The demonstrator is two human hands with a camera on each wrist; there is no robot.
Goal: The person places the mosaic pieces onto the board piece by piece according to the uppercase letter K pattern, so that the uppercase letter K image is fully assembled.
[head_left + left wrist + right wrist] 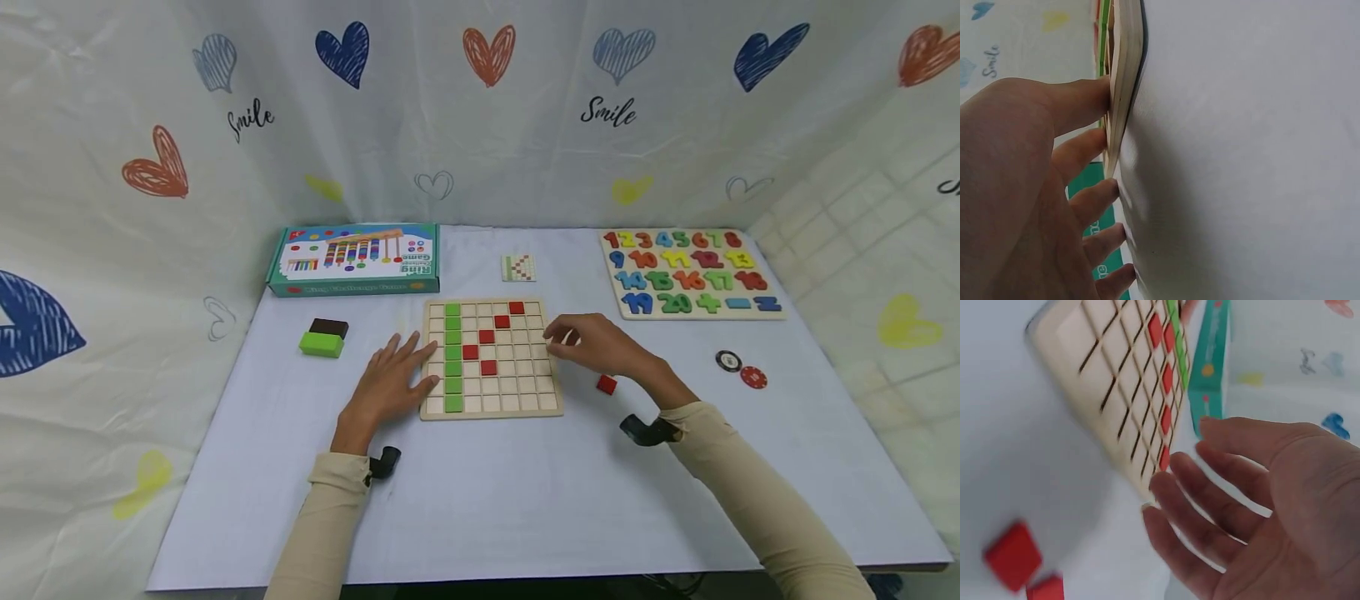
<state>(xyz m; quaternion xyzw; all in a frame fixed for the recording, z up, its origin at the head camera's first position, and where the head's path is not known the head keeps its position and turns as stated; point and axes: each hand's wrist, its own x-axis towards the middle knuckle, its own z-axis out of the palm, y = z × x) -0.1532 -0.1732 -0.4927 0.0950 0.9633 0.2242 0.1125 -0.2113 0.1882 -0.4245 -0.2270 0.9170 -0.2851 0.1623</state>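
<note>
A square wooden grid board [517, 389] lies flat on the table. A column of green tiles [453, 351] fills one line near its left side. Several red tiles [488, 367] sit in other cells, most along a slanting line. My left hand [386, 383] rests at the board's left edge, fingers spread, thumb and index fingertip touching its border. At the right edge hovers my right hand [596, 343], fingers loosely bent, with nothing between thumb and fingertips in the right wrist view. Below it are loose red tiles [1014, 556], partly hidden in the head view.
A green game box [352, 286] stands back left, a small pattern card [518, 267] behind the board. A number puzzle board [701, 316] is back right. Black and green blocks [321, 345] lie left; a black chip [728, 361] and red chip [753, 377] lie right.
</note>
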